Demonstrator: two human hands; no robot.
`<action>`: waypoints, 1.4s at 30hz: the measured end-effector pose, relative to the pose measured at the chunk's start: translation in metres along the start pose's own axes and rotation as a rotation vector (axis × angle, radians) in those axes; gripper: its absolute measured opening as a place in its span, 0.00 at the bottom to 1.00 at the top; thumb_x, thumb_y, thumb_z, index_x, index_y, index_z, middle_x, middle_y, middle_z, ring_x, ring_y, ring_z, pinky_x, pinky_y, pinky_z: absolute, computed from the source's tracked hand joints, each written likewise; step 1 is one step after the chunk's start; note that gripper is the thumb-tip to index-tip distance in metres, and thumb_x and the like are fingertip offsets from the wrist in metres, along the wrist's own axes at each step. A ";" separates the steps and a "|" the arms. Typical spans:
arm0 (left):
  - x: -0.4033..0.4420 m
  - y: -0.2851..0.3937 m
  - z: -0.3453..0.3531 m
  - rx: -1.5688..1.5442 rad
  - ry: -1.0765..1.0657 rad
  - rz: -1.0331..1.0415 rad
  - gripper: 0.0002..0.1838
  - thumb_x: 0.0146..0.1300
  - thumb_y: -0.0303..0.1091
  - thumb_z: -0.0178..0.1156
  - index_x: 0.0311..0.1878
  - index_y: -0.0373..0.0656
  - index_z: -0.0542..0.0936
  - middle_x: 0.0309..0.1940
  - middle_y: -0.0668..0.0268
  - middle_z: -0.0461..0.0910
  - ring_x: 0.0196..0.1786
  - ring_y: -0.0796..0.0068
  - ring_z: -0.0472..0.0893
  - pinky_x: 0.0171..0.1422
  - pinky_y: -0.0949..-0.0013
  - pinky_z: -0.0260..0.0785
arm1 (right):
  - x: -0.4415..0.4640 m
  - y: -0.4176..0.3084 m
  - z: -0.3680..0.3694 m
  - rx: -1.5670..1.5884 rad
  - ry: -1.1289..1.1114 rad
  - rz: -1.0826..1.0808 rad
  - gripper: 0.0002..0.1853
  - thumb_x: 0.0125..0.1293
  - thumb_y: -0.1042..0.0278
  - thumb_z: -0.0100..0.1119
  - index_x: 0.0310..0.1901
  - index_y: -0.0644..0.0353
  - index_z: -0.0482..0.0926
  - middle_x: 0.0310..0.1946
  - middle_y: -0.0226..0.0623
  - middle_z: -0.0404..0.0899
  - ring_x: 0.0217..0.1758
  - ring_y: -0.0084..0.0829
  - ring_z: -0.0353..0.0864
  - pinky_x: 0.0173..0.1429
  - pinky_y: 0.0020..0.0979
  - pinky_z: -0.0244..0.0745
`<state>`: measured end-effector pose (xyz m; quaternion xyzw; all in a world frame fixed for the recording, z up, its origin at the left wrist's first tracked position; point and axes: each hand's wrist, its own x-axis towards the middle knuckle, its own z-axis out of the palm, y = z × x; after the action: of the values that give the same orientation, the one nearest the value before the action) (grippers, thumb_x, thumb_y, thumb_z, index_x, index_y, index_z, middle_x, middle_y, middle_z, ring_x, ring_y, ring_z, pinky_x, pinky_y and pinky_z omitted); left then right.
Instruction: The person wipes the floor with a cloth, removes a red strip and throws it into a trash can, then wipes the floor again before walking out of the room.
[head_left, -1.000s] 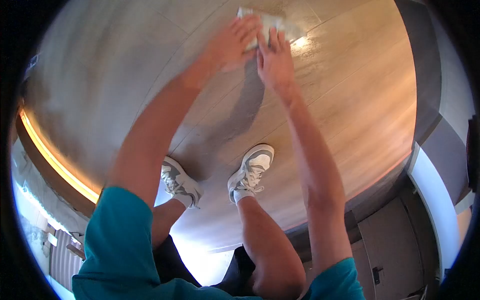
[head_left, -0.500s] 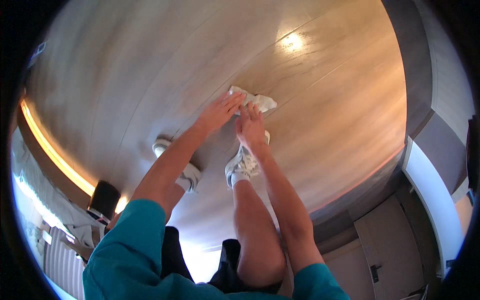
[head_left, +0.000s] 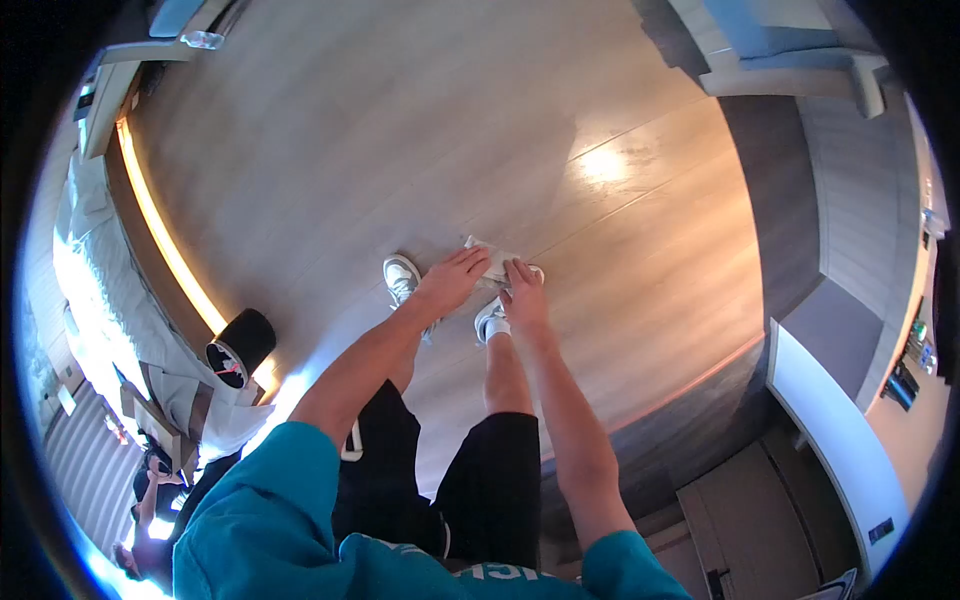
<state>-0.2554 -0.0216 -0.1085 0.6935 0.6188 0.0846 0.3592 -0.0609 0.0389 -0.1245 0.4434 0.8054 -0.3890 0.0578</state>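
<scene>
A crumpled white cloth [head_left: 490,260] is between my two hands, just in front of my right shoe. My left hand [head_left: 450,283] has its fingers over the cloth's left part, closed on it. On the right end, my right hand [head_left: 526,297] pinches the cloth between fingers and thumb. Parts of the cloth are hidden under the fingers. Below my hands are my white-and-grey shoes, the left shoe [head_left: 401,277] and the right shoe [head_left: 490,318], standing on the wooden floor [head_left: 350,150].
A black bin [head_left: 242,347] stands at the left, near a light strip [head_left: 165,235] and a bed with white bedding [head_left: 105,275]. Another person [head_left: 150,540] is at the lower left. A door [head_left: 750,525] is at the lower right, a white-edged panel [head_left: 830,420] beside it.
My body has risen and the view takes in more of the room. Both hands came back toward me with the cloth, which was spread flat on the floor under my fingers before.
</scene>
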 end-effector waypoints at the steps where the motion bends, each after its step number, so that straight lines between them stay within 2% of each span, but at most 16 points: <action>1: -0.009 0.007 -0.016 0.000 0.010 0.003 0.30 0.57 0.20 0.56 0.67 0.36 0.70 0.70 0.55 0.69 0.73 0.58 0.68 0.79 0.59 0.59 | -0.005 -0.013 -0.011 -0.008 0.005 -0.004 0.33 0.56 0.75 0.67 0.66 0.58 0.71 0.66 0.50 0.71 0.70 0.50 0.68 0.75 0.51 0.61; 3: -0.028 0.024 -0.047 -0.062 0.090 -0.026 0.29 0.59 0.20 0.55 0.68 0.37 0.70 0.70 0.56 0.70 0.73 0.57 0.68 0.78 0.60 0.61 | -0.019 -0.039 -0.028 0.109 0.114 0.007 0.27 0.60 0.75 0.63 0.63 0.56 0.75 0.63 0.46 0.76 0.67 0.49 0.73 0.71 0.45 0.68; 4: -0.034 0.029 -0.060 -0.056 0.099 -0.027 0.29 0.59 0.20 0.55 0.68 0.37 0.70 0.70 0.56 0.70 0.73 0.57 0.68 0.78 0.60 0.61 | -0.022 -0.049 -0.034 0.108 0.119 -0.003 0.27 0.60 0.75 0.63 0.63 0.56 0.75 0.63 0.46 0.76 0.67 0.49 0.73 0.71 0.45 0.68; 6: -0.042 0.036 -0.084 -0.142 0.122 -0.071 0.27 0.64 0.21 0.53 0.69 0.38 0.69 0.70 0.55 0.70 0.72 0.56 0.69 0.75 0.59 0.64 | -0.021 -0.066 -0.048 0.294 0.160 0.037 0.21 0.63 0.76 0.60 0.58 0.55 0.79 0.56 0.44 0.81 0.61 0.47 0.78 0.66 0.41 0.73; 11: -0.053 0.033 -0.113 -0.220 0.155 -0.100 0.23 0.67 0.25 0.53 0.66 0.36 0.69 0.67 0.50 0.72 0.69 0.50 0.71 0.73 0.55 0.66 | -0.011 -0.099 -0.087 0.167 0.136 -0.048 0.16 0.64 0.77 0.58 0.53 0.57 0.82 0.49 0.46 0.84 0.54 0.48 0.82 0.58 0.44 0.77; 13: -0.056 0.040 -0.130 -0.223 0.180 -0.109 0.22 0.68 0.26 0.52 0.65 0.37 0.69 0.66 0.49 0.72 0.68 0.48 0.72 0.71 0.54 0.68 | -0.004 -0.106 -0.091 0.268 0.192 -0.103 0.15 0.64 0.78 0.58 0.52 0.57 0.82 0.47 0.47 0.84 0.51 0.50 0.83 0.55 0.45 0.78; 15: -0.060 0.049 -0.145 -0.355 0.166 -0.275 0.19 0.72 0.29 0.49 0.64 0.39 0.71 0.63 0.46 0.74 0.63 0.44 0.75 0.65 0.51 0.71 | -0.002 -0.117 -0.097 0.250 0.189 -0.093 0.15 0.64 0.78 0.58 0.51 0.57 0.82 0.46 0.48 0.84 0.50 0.50 0.83 0.54 0.45 0.78; 16: -0.060 0.045 -0.146 -0.360 0.170 -0.271 0.19 0.72 0.29 0.49 0.64 0.39 0.71 0.63 0.46 0.74 0.63 0.44 0.75 0.65 0.51 0.71 | 0.001 -0.122 -0.102 0.233 0.190 -0.081 0.14 0.64 0.77 0.58 0.51 0.58 0.82 0.45 0.49 0.84 0.50 0.51 0.83 0.53 0.46 0.78; 18: -0.062 0.036 -0.144 -0.439 0.060 -0.325 0.22 0.74 0.31 0.50 0.70 0.45 0.68 0.63 0.49 0.75 0.61 0.43 0.76 0.62 0.52 0.71 | 0.007 -0.135 -0.115 0.205 0.163 -0.066 0.14 0.64 0.77 0.58 0.50 0.58 0.82 0.45 0.49 0.84 0.49 0.51 0.83 0.53 0.46 0.78; 22: -0.066 0.042 -0.164 -0.428 0.009 -0.359 0.22 0.75 0.33 0.50 0.70 0.44 0.68 0.61 0.48 0.77 0.59 0.42 0.77 0.61 0.52 0.71 | 0.006 -0.150 -0.120 0.225 0.174 -0.094 0.13 0.65 0.76 0.57 0.50 0.59 0.82 0.42 0.51 0.84 0.47 0.54 0.83 0.51 0.47 0.78; 24: -0.066 0.042 -0.160 -0.455 0.156 -0.280 0.23 0.74 0.34 0.51 0.70 0.43 0.67 0.60 0.48 0.77 0.59 0.42 0.77 0.60 0.51 0.71 | 0.003 -0.158 -0.125 0.215 0.147 -0.041 0.13 0.66 0.76 0.57 0.51 0.59 0.81 0.42 0.52 0.84 0.45 0.54 0.83 0.49 0.48 0.78; 26: -0.062 0.046 -0.160 -0.446 0.118 -0.320 0.24 0.73 0.35 0.53 0.70 0.42 0.67 0.60 0.48 0.77 0.59 0.42 0.77 0.60 0.51 0.72 | 0.001 -0.158 -0.123 0.204 0.116 0.020 0.13 0.66 0.76 0.57 0.51 0.59 0.81 0.41 0.54 0.84 0.43 0.55 0.83 0.48 0.48 0.78; 29: -0.055 0.050 -0.162 -0.399 0.087 -0.345 0.25 0.71 0.35 0.56 0.69 0.42 0.68 0.59 0.49 0.78 0.58 0.42 0.77 0.60 0.51 0.72 | 0.002 -0.144 -0.103 0.273 0.199 -0.079 0.13 0.66 0.75 0.57 0.52 0.59 0.80 0.38 0.54 0.83 0.41 0.55 0.83 0.45 0.49 0.78; 34: -0.038 0.038 -0.153 -0.303 0.037 -0.261 0.23 0.65 0.32 0.60 0.63 0.42 0.74 0.53 0.49 0.81 0.55 0.43 0.79 0.58 0.50 0.73 | -0.002 -0.131 -0.102 0.068 0.154 -0.097 0.11 0.66 0.72 0.57 0.50 0.57 0.80 0.36 0.48 0.84 0.40 0.51 0.84 0.45 0.50 0.79; 36: -0.034 0.041 -0.152 -0.213 -0.065 -0.283 0.19 0.63 0.30 0.60 0.58 0.42 0.78 0.47 0.50 0.83 0.51 0.44 0.81 0.55 0.49 0.74 | -0.006 -0.127 -0.105 0.033 0.110 -0.051 0.11 0.66 0.71 0.57 0.49 0.57 0.80 0.37 0.47 0.84 0.40 0.51 0.84 0.45 0.50 0.79; 42: -0.028 0.041 -0.128 -0.193 -0.009 -0.176 0.17 0.64 0.30 0.58 0.56 0.44 0.81 0.45 0.50 0.84 0.47 0.45 0.82 0.52 0.48 0.74 | -0.012 -0.109 -0.100 -0.021 0.080 -0.001 0.09 0.66 0.70 0.57 0.47 0.58 0.80 0.39 0.45 0.84 0.41 0.50 0.85 0.44 0.49 0.80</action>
<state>-0.3006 0.0043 0.0190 0.5991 0.6646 0.1088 0.4331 -0.1114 0.0658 0.0126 0.4574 0.8114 -0.3626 0.0301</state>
